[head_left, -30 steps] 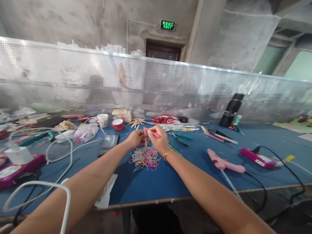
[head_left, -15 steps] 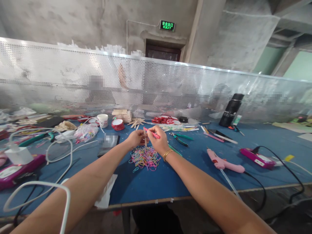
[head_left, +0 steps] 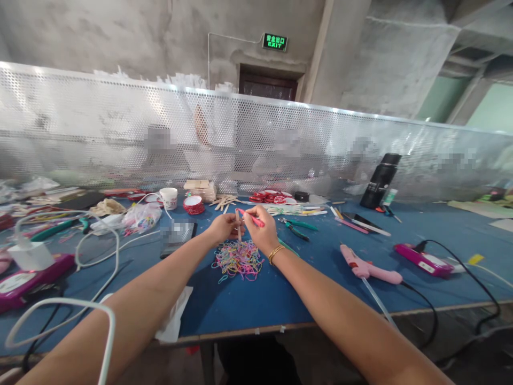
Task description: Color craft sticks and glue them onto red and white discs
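My left hand is closed on a thin wooden stick that it holds upright. My right hand is closed on a pink pen whose tip meets the top of the stick. Both hands hover over a pile of coloured rubber bands on the blue table. A gold bracelet sits on my right wrist.
A pink glue gun lies to the right, a magenta device with a black cable beyond it. Green pliers, red round lids, a cup, loose sticks and a black bottle stand further back. White cables loop at left.
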`<state>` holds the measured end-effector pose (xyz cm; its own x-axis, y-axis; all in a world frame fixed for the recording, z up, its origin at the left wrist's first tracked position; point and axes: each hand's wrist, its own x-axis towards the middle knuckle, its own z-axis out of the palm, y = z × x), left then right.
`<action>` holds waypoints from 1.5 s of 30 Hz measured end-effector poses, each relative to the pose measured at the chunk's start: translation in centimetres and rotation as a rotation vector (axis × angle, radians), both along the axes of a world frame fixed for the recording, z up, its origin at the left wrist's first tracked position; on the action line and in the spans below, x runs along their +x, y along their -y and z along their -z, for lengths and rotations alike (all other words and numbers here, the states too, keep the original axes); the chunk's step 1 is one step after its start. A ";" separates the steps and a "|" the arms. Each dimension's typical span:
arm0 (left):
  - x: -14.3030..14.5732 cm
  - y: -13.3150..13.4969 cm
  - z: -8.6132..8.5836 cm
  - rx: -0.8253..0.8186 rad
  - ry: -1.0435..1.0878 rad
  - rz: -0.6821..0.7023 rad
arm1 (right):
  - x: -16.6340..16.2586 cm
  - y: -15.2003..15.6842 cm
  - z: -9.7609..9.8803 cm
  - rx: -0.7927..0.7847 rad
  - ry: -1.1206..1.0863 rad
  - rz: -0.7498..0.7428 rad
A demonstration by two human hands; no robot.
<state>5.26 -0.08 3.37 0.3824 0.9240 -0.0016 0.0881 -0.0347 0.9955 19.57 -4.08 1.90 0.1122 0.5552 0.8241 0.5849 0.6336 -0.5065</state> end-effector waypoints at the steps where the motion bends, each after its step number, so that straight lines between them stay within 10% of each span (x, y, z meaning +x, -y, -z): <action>1: 0.0 0.0 0.0 0.002 0.001 0.000 | 0.0 0.0 0.0 0.002 0.001 -0.004; 45: -0.2 -0.3 0.3 -0.006 0.027 0.014 | 0.0 0.0 -0.1 -0.023 0.014 -0.006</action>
<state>5.10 0.26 3.09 0.3951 0.9186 0.0035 0.0605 -0.0298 0.9977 19.61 -4.10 1.98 0.0972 0.5746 0.8127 0.5882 0.6255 -0.5126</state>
